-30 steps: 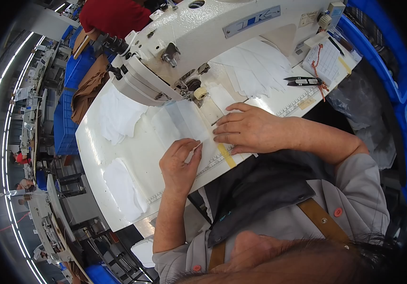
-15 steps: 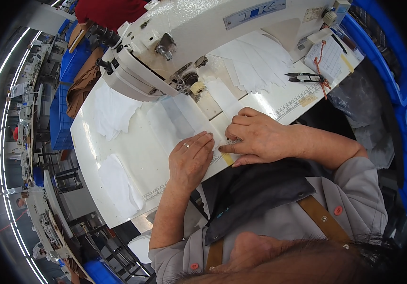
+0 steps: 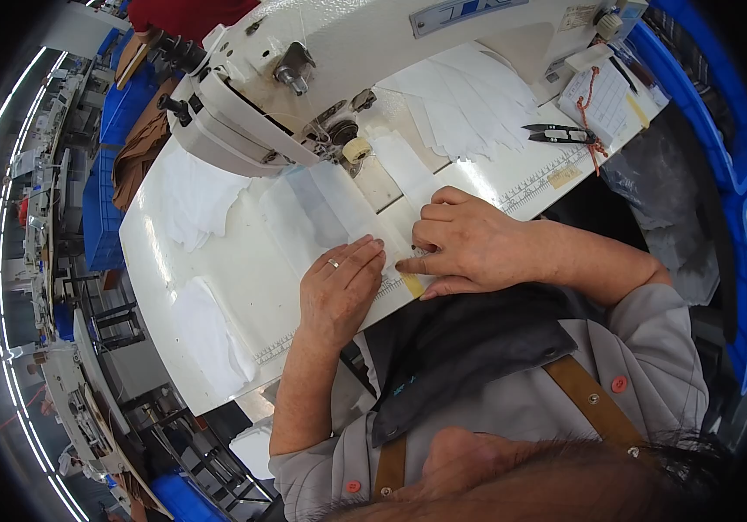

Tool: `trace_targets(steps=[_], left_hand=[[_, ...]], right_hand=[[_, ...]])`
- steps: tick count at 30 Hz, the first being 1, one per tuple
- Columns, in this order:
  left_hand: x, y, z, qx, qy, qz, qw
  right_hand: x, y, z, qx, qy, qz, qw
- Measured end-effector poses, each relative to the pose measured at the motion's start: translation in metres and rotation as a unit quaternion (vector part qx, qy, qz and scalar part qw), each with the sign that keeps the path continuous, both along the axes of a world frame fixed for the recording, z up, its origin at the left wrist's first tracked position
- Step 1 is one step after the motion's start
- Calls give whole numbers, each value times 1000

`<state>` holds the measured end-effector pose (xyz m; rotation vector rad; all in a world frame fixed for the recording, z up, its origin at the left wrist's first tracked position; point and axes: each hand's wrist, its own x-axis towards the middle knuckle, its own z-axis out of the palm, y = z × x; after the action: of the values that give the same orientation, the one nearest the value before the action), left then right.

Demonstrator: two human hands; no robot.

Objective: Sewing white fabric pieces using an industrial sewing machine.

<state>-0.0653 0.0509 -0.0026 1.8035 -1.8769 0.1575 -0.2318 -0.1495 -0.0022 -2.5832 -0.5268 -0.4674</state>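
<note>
A thin, see-through white fabric piece [image 3: 352,202] lies on the sewing machine's white table, its far end by the presser area. My left hand [image 3: 339,291] rests flat on its near end, fingers stretched out together, a ring on one finger. Beside it, my right hand [image 3: 469,244] is closed, fingers curled, with the index fingertip and thumb low against the near edge of the white fabric; what lies under the curled fingers is hidden. A narrow white strip [image 3: 404,165] runs from the machine toward my right hand. The sewing machine head [image 3: 247,122] stands beyond both hands.
White cut pieces [image 3: 469,104] fan out under the machine arm; more piles [image 3: 195,200] [image 3: 213,335] lie at left. Thread snips [image 3: 558,134] with an orange cord lie at right beside a paper pad [image 3: 598,100]. Blue bins [image 3: 104,209] and brown material stand left. A person in red works beyond.
The whole view has shifted slightly, with the table a little further left. Both hands keep nearly the same place on the fabric.
</note>
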Motion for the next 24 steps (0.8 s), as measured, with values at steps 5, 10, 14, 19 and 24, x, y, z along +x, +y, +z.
trace_targets(steps=[5, 10, 14, 19, 24], left_hand=[[2, -1, 1, -9, -2, -7, 1000], [1, -2, 0, -13, -4, -5, 1000], [-3, -1, 11, 7, 26, -3, 1000], [2, -3, 20, 56, 53, -7, 997], [28, -21, 10, 60, 16, 98, 993]], right_hand=[[1, 0, 3, -2, 2, -1, 1000], [3, -4, 5, 14, 35, 17, 999], [10, -14, 6, 62, 30, 32, 997], [23, -18, 1, 29, 8, 25, 999], [34, -21, 6, 23, 17, 56, 998]])
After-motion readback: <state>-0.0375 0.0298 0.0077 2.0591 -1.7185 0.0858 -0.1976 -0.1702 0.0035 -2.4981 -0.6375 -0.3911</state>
